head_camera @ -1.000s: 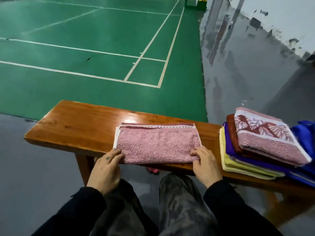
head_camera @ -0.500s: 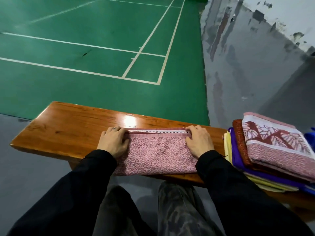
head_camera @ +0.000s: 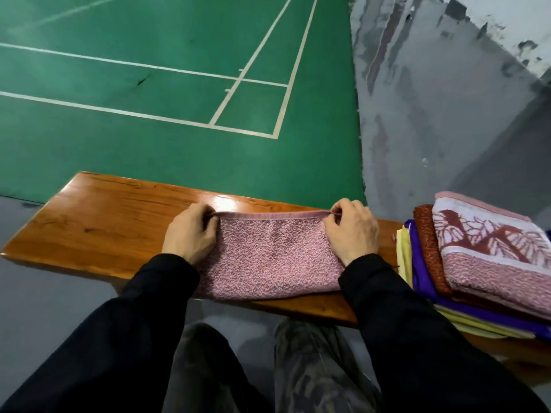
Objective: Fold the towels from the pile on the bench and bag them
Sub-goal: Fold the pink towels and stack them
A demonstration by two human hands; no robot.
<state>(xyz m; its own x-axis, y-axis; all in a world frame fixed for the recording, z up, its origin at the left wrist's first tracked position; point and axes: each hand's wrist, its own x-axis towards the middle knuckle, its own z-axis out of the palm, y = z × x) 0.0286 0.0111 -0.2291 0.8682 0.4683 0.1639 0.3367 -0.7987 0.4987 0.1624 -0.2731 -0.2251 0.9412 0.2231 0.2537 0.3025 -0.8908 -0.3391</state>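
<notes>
Head camera shows my two hands at the far edge of the pink terry towel (head_camera: 269,257) on the glossy brown wooden bench (head_camera: 113,222). A second ago they sat at its near corners; half a second ago they lay flat on the far hem, where a white stitched band still showed. Now that band is covered and only the pink hem runs between my hands, so I judge this fold is closed and the next one, or the move to the stack, is due.

My left hand (head_camera: 190,234) pinches the far left corner, fingers curled over the hem; my right hand (head_camera: 351,231) pinches the far right corner likewise. The hem is drawn taut between both grips, and the towel's body lies toward me, beneath my wrists, its near edge hanging slightly over the bench's front lip.

Just right of my right grip sits the stack of folded towels (head_camera: 489,263), pink leaf-patterned one uppermost. No bag is in view.
</notes>
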